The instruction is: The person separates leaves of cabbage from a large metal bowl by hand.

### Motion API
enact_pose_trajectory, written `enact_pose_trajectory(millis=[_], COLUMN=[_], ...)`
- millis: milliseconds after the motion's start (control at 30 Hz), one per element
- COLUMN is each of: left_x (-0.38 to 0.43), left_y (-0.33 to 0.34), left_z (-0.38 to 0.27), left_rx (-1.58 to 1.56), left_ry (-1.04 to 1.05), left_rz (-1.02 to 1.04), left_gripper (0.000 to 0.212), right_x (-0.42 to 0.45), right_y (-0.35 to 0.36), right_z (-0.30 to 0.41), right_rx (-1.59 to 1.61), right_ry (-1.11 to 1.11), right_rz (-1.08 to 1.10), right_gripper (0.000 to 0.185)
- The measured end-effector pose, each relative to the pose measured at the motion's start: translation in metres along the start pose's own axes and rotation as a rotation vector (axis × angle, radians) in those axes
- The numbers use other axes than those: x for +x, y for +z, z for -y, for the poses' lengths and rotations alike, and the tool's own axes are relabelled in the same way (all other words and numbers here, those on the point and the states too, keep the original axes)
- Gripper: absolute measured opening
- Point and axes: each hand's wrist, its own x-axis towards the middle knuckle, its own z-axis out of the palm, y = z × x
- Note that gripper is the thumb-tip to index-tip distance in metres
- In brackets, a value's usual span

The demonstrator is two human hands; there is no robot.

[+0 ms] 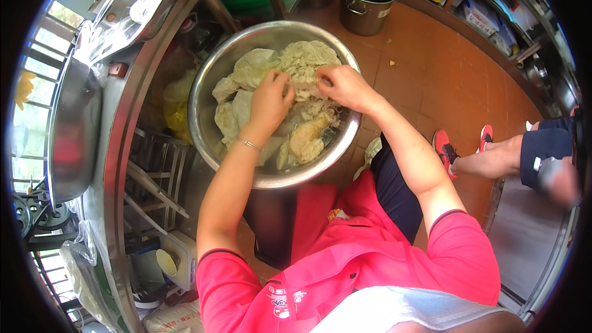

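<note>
A wide stainless steel basin (202, 148) stands before me, holding large pale pieces of what looks like cooked chicken meat (253, 67) and a heap of shredded meat (309, 59) at its far side. My left hand (272, 101) is over the middle of the basin, its fingertips at the shreds. Opposite it, my right hand (344, 87) reaches in over the right rim with curled fingers, also at the shreds. Some meat seems to be between the fingers of both hands. A yellowish, skin-covered piece (307, 142) lies near the basin's near right side.
A steel counter (121, 101) runs along the left, with a metal rack (157, 185) beneath. A tall metal pot (367, 9) stands on the tiled floor beyond the basin. Shelves with boxes curve along the upper right. Another person's legs (490, 152) are at the right.
</note>
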Motion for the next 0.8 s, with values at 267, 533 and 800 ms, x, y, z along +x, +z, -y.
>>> enact_pose_trajectory(millis=[267,533,800], left_x=[0.007,0.009,0.011], left_y=[0.008,0.006,0.008], left_z=[-0.012,0.010,0.005], left_rx=[-0.762,-0.830,-0.993], left_ry=[-0.276,-0.511,-0.438], left_rz=[0.117,0.053,-0.039], left_gripper=[0.029,0.033,0.026], right_x=[0.005,0.007,0.004], right_y=[0.009,0.002,-0.005], right_z=[-0.007,0.005,0.000], right_rx=[0.882,0.658,0.370], right_ry=[0.208,0.191,0.118], right_rz=[-0.023,-0.180,-0.161], right_gripper=[0.024,0.017,0.029])
